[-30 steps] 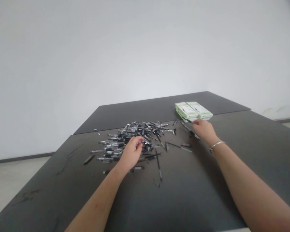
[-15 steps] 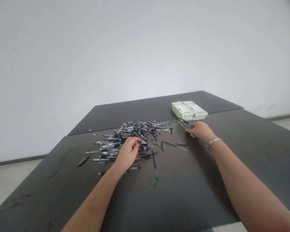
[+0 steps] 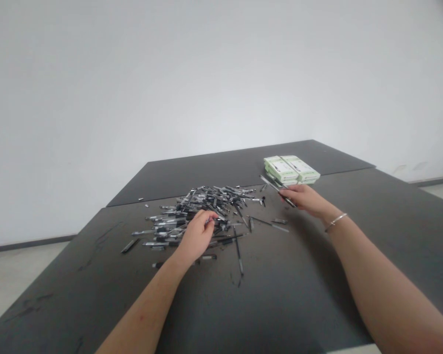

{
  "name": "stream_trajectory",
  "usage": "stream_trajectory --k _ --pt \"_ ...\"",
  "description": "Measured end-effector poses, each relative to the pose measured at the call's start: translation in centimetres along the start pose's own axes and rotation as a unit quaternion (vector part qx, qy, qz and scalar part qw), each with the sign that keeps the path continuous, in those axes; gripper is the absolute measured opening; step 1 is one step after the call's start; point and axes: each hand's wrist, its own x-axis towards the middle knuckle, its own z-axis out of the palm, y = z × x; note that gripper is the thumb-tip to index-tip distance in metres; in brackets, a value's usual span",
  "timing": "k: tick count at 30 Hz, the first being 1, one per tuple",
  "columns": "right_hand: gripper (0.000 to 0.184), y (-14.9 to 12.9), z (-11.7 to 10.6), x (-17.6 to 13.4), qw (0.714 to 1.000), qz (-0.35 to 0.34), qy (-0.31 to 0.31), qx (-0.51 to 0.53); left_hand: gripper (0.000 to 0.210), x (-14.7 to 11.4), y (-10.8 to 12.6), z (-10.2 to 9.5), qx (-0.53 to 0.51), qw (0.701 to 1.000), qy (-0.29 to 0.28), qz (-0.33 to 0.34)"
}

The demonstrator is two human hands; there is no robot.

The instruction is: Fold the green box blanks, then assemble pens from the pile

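Observation:
My left hand (image 3: 199, 235) is closed at the near edge of a heap of pens and pen parts (image 3: 170, 221). Thumb and forefinger are pinched together there; a small bit shows between them, too unclear to name. To the right, my right hand (image 3: 303, 197) grips a few slim pens (image 3: 270, 184), clear and black, just above the table. Their far ends point up and left, in front of the green and white boxes (image 3: 292, 168). Loose thin refills (image 3: 238, 250) and small dark caps lie around the heap.
The dark table (image 3: 280, 295) has a seam across it behind the heap. A lone dark pen piece (image 3: 129, 245) lies at the left, and tiny light bits (image 3: 146, 205) sit near the seam. A pale wall (image 3: 221, 73) rises behind the table.
My right hand has lifted the pens off the table and tilted their far ends up. My left hand has stayed almost in place at the heap.

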Motion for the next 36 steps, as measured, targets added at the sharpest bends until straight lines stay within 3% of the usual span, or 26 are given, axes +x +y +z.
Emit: stream_trajectory --k 2,4,6,11,14,17,22,26,30,36 --pt "0.040 -0.4 0.0 -0.4 0.985 -0.018 -0.060 0.161 0.022 0.0 0.0 0.0 -0.002 1.000 0.000 0.001" --pt "0.037 -0.8 -0.2 -0.7 0.947 -0.031 -0.113 0.299 0.022 0.0 0.1 0.0 -0.005 1.000 0.000 0.002" --pt "0.034 -1.2 -0.2 -0.9 0.921 -0.041 -0.143 0.361 0.021 0.0 0.2 -0.1 -0.010 1.000 -0.002 0.001" --pt "0.030 -3.0 1.1 -1.7 0.893 -0.044 -0.204 0.398 0.019 -0.1 1.5 -0.3 -0.056 0.998 -0.004 -0.019" --pt "0.029 -4.6 2.9 -2.4 0.882 -0.049 -0.260 0.390 0.030 -0.4 2.4 -0.5 -0.092 0.994 -0.012 -0.057" --pt "0.028 -6.0 4.4 -3.1 0.884 -0.068 -0.292 0.358 0.038 -0.6 2.8 -0.4 -0.119 0.992 -0.035 -0.037" --pt "0.028 -6.8 5.3 -3.5 0.890 -0.084 -0.278 0.352 0.029 -0.5 2.5 -0.1 -0.107 0.992 -0.065 0.014" --pt "0.030 -6.9 5.2 -3.5 0.855 -0.058 -0.239 0.457 0.031 -0.4 2.7 -0.2 -0.081 0.992 -0.099 0.004" --pt "0.026 -7.8 5.5 -4.1 0.816 -0.086 -0.197 0.536 0.034 -0.8 3.4 0.1 -0.082 0.986 -0.144 0.001" --pt "0.026 -9.6 8.0 -5.2 0.804 -0.089 -0.149 0.569 0.038 -1.5 4.8 1.1 -0.134 0.973 -0.185 -0.028"
